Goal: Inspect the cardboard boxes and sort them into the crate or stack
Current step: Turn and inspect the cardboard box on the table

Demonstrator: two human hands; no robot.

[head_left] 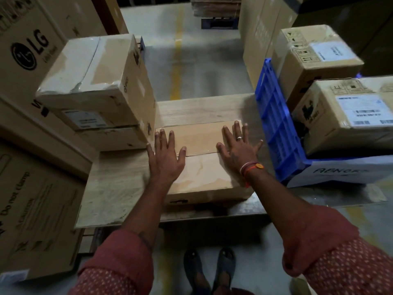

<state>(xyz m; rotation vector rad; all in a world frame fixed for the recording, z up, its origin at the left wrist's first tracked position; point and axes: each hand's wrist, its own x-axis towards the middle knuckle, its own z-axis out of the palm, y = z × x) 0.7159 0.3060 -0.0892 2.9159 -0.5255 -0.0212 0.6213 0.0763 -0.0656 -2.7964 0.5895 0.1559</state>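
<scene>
A taped brown cardboard box lies on the wooden table in front of me. My left hand rests flat on its left side, fingers straight and spread. My right hand, with a ring and wrist threads, lies flat on its right side. To the left stands a stack of boxes, the top one taped and pale. On the right a blue plastic crate holds two labelled cardboard boxes.
Large printed cartons wall in the left side. More tall cartons stand at the back right. A concrete aisle with a yellow line runs ahead beyond the table. My feet in sandals are below the table edge.
</scene>
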